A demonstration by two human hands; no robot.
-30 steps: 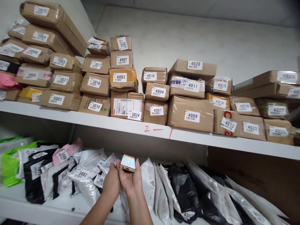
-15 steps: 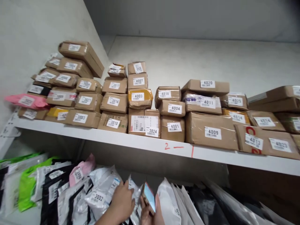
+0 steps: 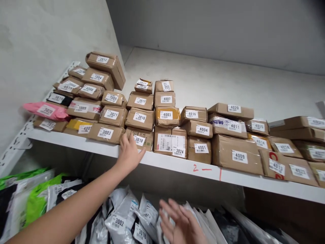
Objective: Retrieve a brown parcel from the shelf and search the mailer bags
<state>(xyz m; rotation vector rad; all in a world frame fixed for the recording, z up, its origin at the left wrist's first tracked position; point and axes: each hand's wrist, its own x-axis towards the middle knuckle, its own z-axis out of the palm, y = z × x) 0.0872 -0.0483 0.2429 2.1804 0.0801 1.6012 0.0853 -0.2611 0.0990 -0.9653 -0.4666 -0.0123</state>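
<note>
Pink mailer [image 3: 45, 110], green bags [image 3: 35, 200]

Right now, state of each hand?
Left hand: open, holds nothing, fingertips at the box labelled 3010 on the upper shelf.
Right hand: open, empty, above the mail bags.

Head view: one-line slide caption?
Left hand reaches box 3010 on the upper shelf; right hand open above mailer bags.

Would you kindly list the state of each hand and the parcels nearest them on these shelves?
left hand: raised to the upper shelf, open, fingers at box 3010
box 3010: sealed, bottom of its stack, on the shelf
right hand: open, palm up, empty, blurred
bag 3002: closed, lying among other bags below
box 3024: sealed, untouched
</note>
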